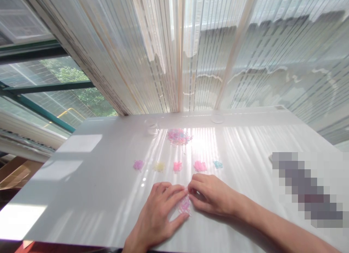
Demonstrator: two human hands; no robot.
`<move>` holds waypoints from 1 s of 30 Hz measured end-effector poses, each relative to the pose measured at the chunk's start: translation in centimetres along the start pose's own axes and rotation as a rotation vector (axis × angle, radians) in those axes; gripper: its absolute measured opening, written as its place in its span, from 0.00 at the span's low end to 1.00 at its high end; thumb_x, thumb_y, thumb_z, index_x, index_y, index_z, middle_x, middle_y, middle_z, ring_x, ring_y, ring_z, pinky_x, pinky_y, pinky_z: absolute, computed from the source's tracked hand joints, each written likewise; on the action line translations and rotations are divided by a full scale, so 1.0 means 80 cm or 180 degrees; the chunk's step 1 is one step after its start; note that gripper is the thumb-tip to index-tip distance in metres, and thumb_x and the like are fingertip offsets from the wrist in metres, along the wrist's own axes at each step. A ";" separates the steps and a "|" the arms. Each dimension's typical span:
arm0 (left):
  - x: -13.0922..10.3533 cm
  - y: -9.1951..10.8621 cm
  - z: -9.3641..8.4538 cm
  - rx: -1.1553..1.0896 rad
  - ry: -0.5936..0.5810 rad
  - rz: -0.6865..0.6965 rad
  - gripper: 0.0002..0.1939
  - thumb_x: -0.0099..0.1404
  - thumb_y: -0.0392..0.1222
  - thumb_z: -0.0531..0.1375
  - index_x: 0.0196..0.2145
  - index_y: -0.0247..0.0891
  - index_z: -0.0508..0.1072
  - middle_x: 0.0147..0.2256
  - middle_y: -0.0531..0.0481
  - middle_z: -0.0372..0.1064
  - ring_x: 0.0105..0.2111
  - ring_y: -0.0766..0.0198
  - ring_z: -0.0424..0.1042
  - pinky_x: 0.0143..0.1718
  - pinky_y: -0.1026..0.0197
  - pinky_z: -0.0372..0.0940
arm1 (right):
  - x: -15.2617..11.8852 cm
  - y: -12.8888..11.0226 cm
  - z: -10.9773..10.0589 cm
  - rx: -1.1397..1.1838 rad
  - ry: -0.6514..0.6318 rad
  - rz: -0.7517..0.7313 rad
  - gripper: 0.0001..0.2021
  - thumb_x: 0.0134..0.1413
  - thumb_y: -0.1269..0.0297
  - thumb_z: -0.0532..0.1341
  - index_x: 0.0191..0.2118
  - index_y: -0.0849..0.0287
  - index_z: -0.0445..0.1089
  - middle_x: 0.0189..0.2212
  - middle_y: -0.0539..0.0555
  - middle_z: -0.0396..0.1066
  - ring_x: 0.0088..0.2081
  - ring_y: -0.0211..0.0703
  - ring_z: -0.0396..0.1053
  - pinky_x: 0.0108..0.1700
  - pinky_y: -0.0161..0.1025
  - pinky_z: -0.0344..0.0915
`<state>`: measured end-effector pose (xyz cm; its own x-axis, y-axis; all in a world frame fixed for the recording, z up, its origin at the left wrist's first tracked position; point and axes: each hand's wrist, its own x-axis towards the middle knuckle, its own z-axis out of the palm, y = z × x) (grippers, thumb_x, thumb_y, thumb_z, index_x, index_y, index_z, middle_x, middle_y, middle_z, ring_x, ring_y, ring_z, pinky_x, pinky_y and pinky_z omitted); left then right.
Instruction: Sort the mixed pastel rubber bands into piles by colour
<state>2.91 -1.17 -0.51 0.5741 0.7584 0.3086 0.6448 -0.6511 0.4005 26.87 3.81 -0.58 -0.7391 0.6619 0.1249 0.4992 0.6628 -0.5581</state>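
Observation:
A small pile of pink and purple thin loops (pixel 184 206), like tiny rubber bands, lies on the white table between my hands. My left hand (pixel 160 211) rests beside it with fingers and thumb apart, curving around its left side. At its right edge, my right hand (pixel 214 194) has thumb and fingertips pinched together; whatever they hold is too small to make out. Beyond my hands, a row of little heaps runs from left to right: purple (pixel 138 165), yellow (pixel 159 166), coral pink (pixel 177 166), pink (pixel 200 166) and blue (pixel 217 164). Farther back sits a larger mixed-colour heap (pixel 179 136).
A clear round container (pixel 152 126) stands at the back of the table (pixel 95 180), with a clear round lid (pixel 217 118) to its right. A blurred-out object (pixel 308 189) lies at the right. Striped curtains (pixel 177 63) hang behind; a cardboard box (pixel 20 173) is low at left.

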 end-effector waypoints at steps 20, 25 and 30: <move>-0.002 -0.002 0.002 -0.0084 0.0077 0.0000 0.20 0.67 0.37 0.67 0.56 0.42 0.75 0.54 0.47 0.78 0.48 0.51 0.72 0.51 0.47 0.70 | -0.002 0.008 -0.003 0.0152 0.0077 0.0196 0.07 0.50 0.78 0.59 0.32 0.58 0.66 0.28 0.48 0.65 0.28 0.36 0.58 0.31 0.35 0.55; -0.002 -0.002 0.005 -0.0131 0.0177 0.0054 0.19 0.67 0.35 0.67 0.55 0.41 0.75 0.52 0.47 0.79 0.47 0.52 0.72 0.49 0.48 0.70 | -0.003 0.013 -0.005 0.0166 0.0245 0.0156 0.07 0.48 0.78 0.59 0.31 0.58 0.66 0.27 0.48 0.63 0.27 0.35 0.56 0.30 0.34 0.53; -0.002 -0.002 0.002 -0.0211 0.0217 0.0083 0.24 0.63 0.36 0.71 0.55 0.40 0.73 0.51 0.46 0.79 0.46 0.52 0.73 0.48 0.49 0.70 | -0.002 0.011 -0.011 0.0149 0.0374 0.0107 0.07 0.50 0.77 0.58 0.32 0.58 0.66 0.27 0.48 0.65 0.27 0.35 0.58 0.30 0.34 0.55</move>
<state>2.77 -1.23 -0.73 0.5532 0.7431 0.3766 0.5939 -0.6688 0.4472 27.79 4.61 -0.33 -0.6630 0.7216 0.1992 0.4991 0.6244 -0.6008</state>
